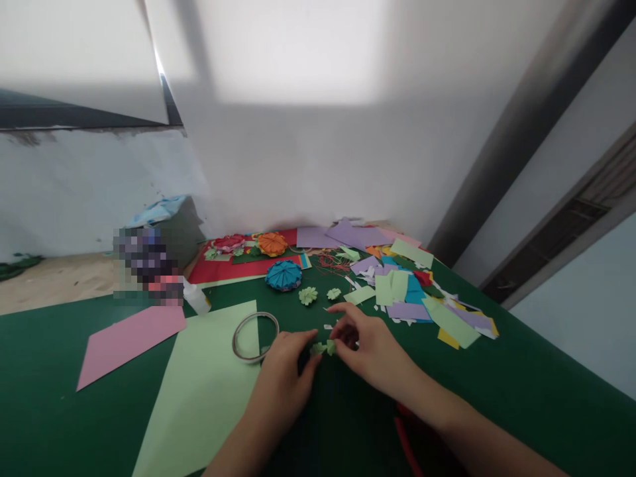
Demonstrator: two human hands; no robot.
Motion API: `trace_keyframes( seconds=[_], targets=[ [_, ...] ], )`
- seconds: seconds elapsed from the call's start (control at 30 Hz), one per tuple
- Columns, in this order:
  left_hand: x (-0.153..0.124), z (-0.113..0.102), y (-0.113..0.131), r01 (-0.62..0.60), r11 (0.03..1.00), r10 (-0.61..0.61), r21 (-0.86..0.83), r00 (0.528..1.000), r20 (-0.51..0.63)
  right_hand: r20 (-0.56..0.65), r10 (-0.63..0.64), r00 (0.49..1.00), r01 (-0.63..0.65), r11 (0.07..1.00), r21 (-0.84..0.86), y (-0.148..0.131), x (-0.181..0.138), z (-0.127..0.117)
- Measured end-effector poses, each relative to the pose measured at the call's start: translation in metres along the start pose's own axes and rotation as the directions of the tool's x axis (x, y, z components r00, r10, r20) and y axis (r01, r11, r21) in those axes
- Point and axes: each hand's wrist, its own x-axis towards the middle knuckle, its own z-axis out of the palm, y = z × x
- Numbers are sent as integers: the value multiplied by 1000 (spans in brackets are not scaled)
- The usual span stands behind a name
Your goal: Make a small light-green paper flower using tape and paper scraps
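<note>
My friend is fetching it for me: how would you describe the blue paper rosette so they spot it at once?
On the green table, find the red sheet by the white wall. By that sheet's near edge sits a round, pleated paper rosette. It is blue, unlike the orange rosette and pink rosette behind it.

Two hands (370,341) were recorded. Stock comprised three pleated rosettes (283,275), two small green flowers (308,296) lying just right of the blue rosette, one tape roll (248,360), one bottle (197,296), one pink sheet (132,344) and one large green sheet (203,391). Scraps (412,291) overlapped beyond counting.
</note>
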Motion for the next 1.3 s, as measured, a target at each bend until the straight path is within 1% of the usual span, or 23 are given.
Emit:
trace_keyframes(
  seconds=[0.07,0.13,0.27,0.33,0.37,0.4,0.47,0.5,0.53,0.6,0.67,0.77,0.83,0.87,0.93,1.03,1.1,1.17,1.3],
  targets=[
    [-1,4,0,-30,999,30,-11,999,37,5,11,1000,-11,999,-50,0,0,1],
    [-1,6,0,-16,999,18,-38,999,42,17,30,999,-28,995,-94,0,0,1],
    [1,3,2,106,985,-107,-135,994,-1,39,60,997,-51,977,-205,3,-1,0],
    [4,-1,3,189,950,-202,-248,979,-27,25,46,999,-39,971,-234,4,-1,-1],
    [5,-3,4,247,911,-269,-331,963,-19,5,29,1000,-27,974,-225,4,0,-1],
    [6,-5,5,314,851,-341,-422,940,11,-19,7,1000,-11,980,-198,3,0,0],
    [7,-8,7,443,679,-472,-586,874,114,-64,-42,997,36,994,-99,1,0,0],
    [7,-9,8,481,594,-511,-645,845,160,-77,-64,995,61,997,-38,-1,0,1],
    [6,-9,9,493,528,-532,-691,827,183,-84,-80,993,82,996,23,-3,0,1],
    [5,-9,11,464,465,-542,-754,823,171,-73,-91,993,100,986,137,-7,-1,2],
    [4,-8,13,435,449,-550,-781,823,143,-39,-80,996,87,970,225,-9,-2,3],
    [3,-8,16,446,469,-563,-762,816,132,8,-41,999,37,951,307,-10,-3,5],
    [3,-9,18,444,493,-548,-748,826,129,9,-11,1000,7,942,336,-9,-3,6],
    [3,-9,19,439,489,-540,-754,831,133,3,2,1000,-3,937,350,-8,-2,6],
    [3,-9,20,442,440,-535,-782,828,166,-10,24,1000,-18,922,387,-7,-1,6],
    [3,-9,23,442,327,-553,-835,806,210,0,68,998,-60,875,481,-6,1,5],
    [4,-9,24,423,293,-552,-857,807,210,11,99,995,-90,845,527,-6,2,5],
    [3,-9,24,411,297,-553,-862,810,195,17,118,993,-109,836,538,-7,1,5],
    [1,-8,21,408,318,-576,-856,800,167,33,118,992,-117,834,538,-8,0,7]
  ],
)
